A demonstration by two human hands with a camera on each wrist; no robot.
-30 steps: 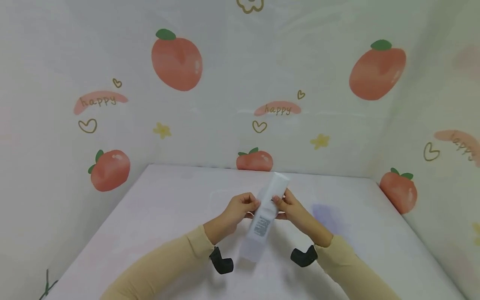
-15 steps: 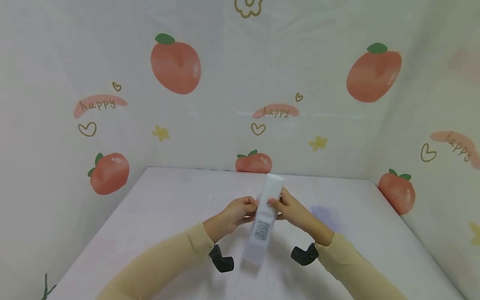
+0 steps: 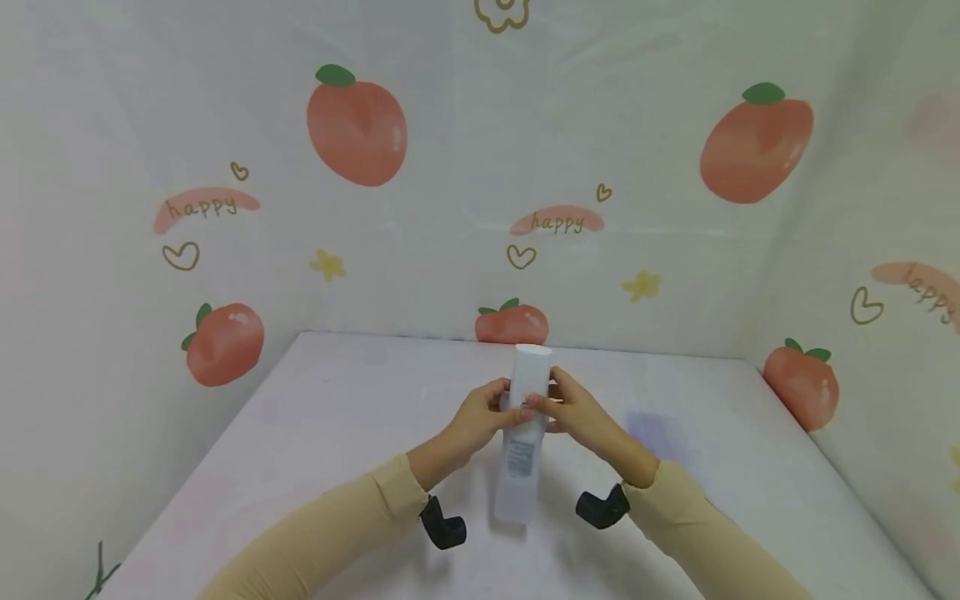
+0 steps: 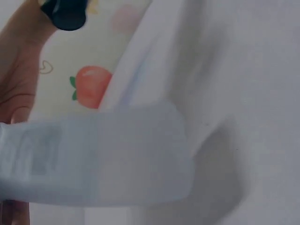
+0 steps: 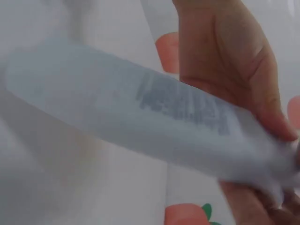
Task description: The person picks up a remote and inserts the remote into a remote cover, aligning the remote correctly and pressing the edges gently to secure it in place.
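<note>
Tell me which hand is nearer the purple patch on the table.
Right. The right hand holds the white container on the side facing the purple patch; the left hand holds its opposite side, farther away.

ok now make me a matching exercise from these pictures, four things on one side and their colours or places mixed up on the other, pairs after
1. white container
2. left sleeve
3. left wrist camera
4. purple patch

A. on the table
B. black
C. beige
D. between left hand and right hand

Pairs: 1-D, 2-C, 3-B, 4-A
</note>
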